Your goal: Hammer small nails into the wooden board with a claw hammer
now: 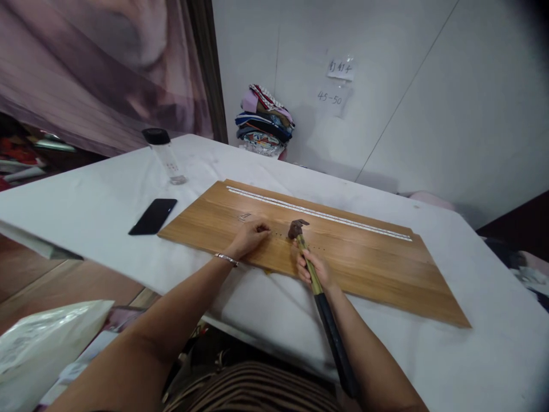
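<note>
A brown wooden board (364,257) lies on the white table. My right hand (312,266) is wrapped round the handle of a hammer (316,280), close below its dark head, which is over the board's middle. My left hand (252,236) rests on the board left of the hammer head, its thumb and fingertips pinched together; anything between them is too small to make out. A row of small dark nails (317,247) runs across the board on both sides of the hammer head. Some loose nails (244,217) lie above my left hand.
Two white measuring strips (317,212) run along the board's far edge. On the white table (206,157), a black phone (153,217) and a clear bottle (167,159) stand to the left. Folded cloths (265,123) are piled by the wall beyond.
</note>
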Motion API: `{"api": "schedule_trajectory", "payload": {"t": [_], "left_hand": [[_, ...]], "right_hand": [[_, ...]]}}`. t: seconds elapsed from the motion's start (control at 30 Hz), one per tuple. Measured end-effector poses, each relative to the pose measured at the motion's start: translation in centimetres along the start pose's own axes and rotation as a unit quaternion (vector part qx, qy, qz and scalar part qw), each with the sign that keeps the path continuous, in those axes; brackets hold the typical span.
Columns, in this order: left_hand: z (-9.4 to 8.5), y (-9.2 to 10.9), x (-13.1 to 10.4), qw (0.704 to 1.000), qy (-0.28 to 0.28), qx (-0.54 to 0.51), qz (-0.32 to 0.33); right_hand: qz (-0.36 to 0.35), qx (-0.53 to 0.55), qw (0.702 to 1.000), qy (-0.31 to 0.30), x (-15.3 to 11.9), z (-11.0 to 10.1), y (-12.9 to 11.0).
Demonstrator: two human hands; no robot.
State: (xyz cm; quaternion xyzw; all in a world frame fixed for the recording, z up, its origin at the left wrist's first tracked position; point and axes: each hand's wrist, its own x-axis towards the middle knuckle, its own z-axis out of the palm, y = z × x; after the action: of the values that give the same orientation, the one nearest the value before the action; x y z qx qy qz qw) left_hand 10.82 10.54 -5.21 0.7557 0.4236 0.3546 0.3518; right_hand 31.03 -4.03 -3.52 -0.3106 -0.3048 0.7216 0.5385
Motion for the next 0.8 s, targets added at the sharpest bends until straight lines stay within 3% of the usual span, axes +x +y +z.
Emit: {"api": "schedule_trajectory", "payload": {"t": [0.63,0.8], "left_hand": [[-0.34,0.02,0.13,0.998,0.008,0.026,0.064],[-0.1,-0.49,0.22,0.998,0.012,0.028,0.054]], "right_hand": [[-0.009,-0.022,1.0,0.006,0.01,0.2,-0.22],[-0.011,-0.011,1.0,0.011,-0.09,0.06,-0.2]]}}
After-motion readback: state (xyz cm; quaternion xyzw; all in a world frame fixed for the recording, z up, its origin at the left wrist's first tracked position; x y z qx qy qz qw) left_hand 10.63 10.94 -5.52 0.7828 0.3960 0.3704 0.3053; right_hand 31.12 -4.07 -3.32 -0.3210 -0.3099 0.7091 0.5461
